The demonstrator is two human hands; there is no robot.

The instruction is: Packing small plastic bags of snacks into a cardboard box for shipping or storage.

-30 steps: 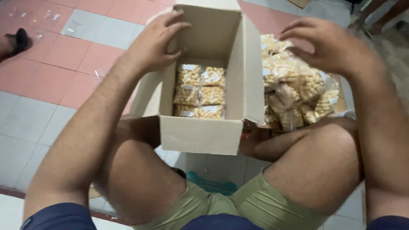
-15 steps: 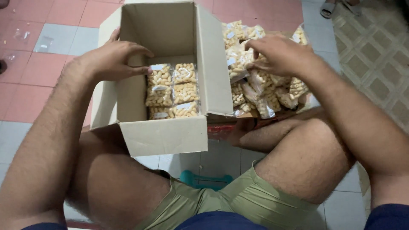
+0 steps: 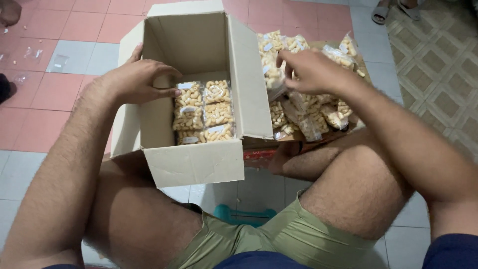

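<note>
Hands differ: left point(image 3: 137, 79) rests spread on box point(image 3: 194, 162), right point(image 3: 311, 69) pinches snack packet point(image 3: 275, 74).

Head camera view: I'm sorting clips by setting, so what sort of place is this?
Probably a home floor used for packing. A tiled floor, a cardboard box and a pile of snack bags surround a person seated low on a stool.

An open cardboard box point(image 3: 194, 159) is set on the floor point(image 3: 59, 84) before the seated person's knees, with snack packets point(image 3: 203, 112) laid in rows in it, the left hand point(image 3: 137, 79) rested over its left wall, and a heap of packets point(image 3: 308, 107) piled just right of it beneath the right hand point(image 3: 311, 69).
</note>
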